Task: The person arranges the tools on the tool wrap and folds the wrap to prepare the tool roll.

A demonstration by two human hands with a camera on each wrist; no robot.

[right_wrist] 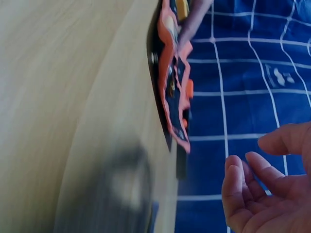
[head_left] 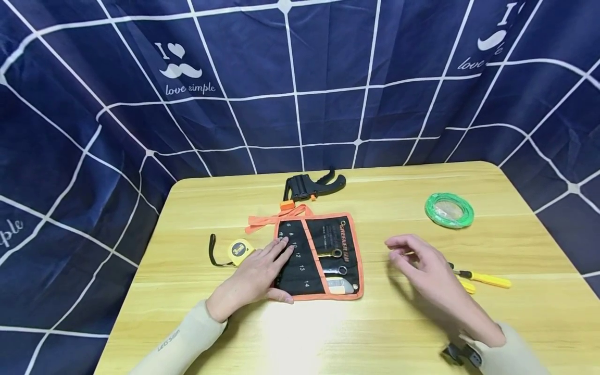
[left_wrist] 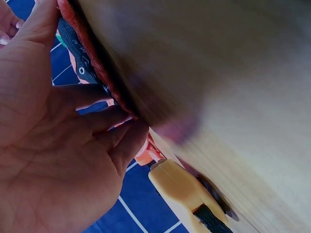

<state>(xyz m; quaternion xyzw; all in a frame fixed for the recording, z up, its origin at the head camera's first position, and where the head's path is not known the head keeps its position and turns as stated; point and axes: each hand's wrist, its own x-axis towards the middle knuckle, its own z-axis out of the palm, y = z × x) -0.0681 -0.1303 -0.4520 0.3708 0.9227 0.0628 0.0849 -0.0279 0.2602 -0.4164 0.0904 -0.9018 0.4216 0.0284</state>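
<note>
A black tool pouch (head_left: 311, 263) with orange edging lies flat on the table, its printed size numbers showing. My left hand (head_left: 258, 272) rests on the pouch's left side, fingers spread and fairly straight. Two ring-ended wrenches, one gold wrench (head_left: 330, 253) and one silver wrench (head_left: 336, 270), poke out of its slots. Below them sits a pale grey rounded piece (head_left: 339, 285) whose kind I cannot tell. To the right of the pouch my right hand (head_left: 424, 265) hovers over the table, fingers loosely bent and holding nothing; the right wrist view shows the hand (right_wrist: 272, 194) empty too.
A yellow tape measure (head_left: 240, 250) with a black strap lies beside my left hand. Behind the pouch is a black bar clamp (head_left: 307, 186). A green coil (head_left: 449, 210) lies at the right, with yellow-handled tools (head_left: 489, 279) partly behind my right hand. Blue curtains surround the table.
</note>
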